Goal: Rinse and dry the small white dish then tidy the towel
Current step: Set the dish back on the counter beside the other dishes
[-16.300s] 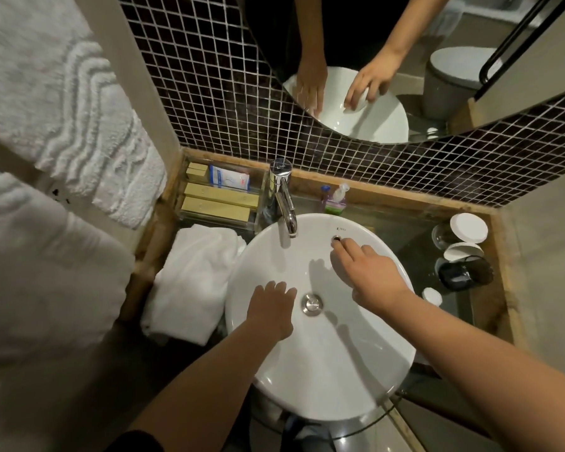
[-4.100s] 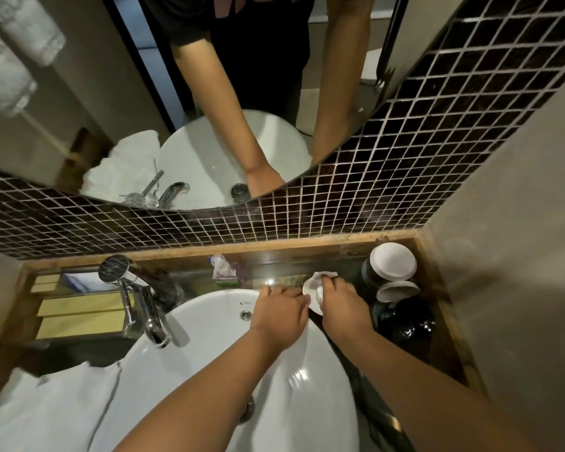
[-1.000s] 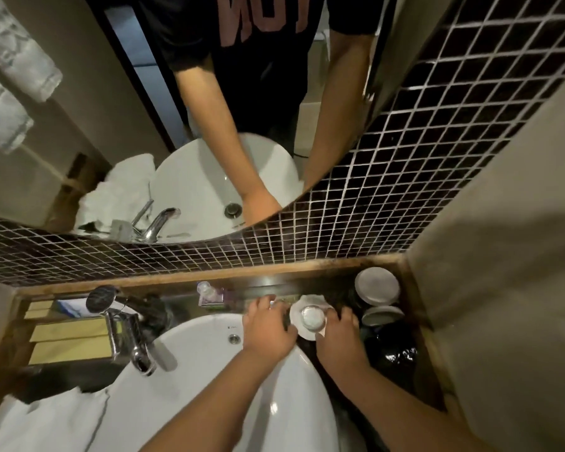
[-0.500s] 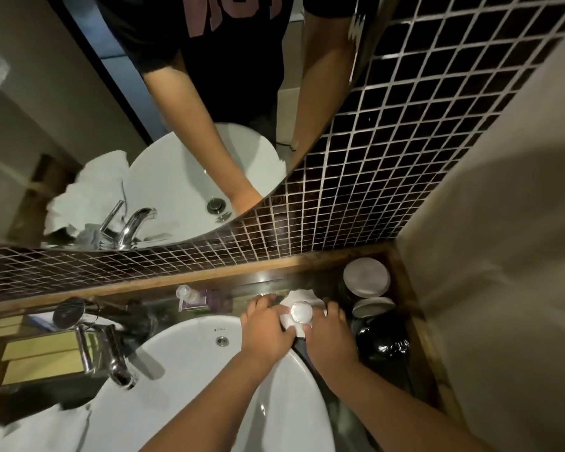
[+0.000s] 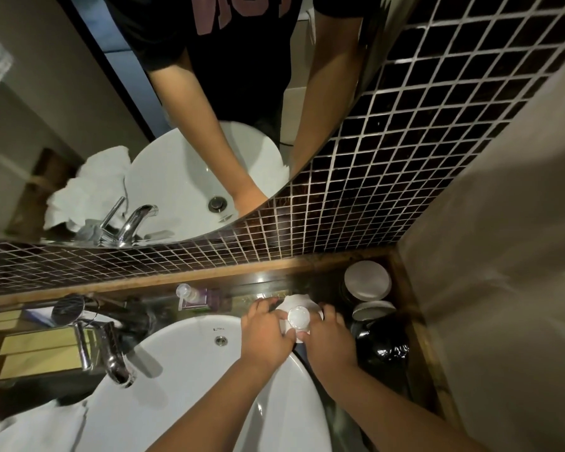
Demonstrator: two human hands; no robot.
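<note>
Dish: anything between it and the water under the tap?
Nothing visible. Both hands, left and right, already hold the dish at the basin's back right rim. The tap spout sits to the left over the open bowl; only bare basin lies between. No water is visibly running.

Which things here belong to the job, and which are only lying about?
Job: dish, held by left hand and right hand; towel; tap; basin.
Lying about: pump bottle; lidded cups; black kettle; boxes.
</note>
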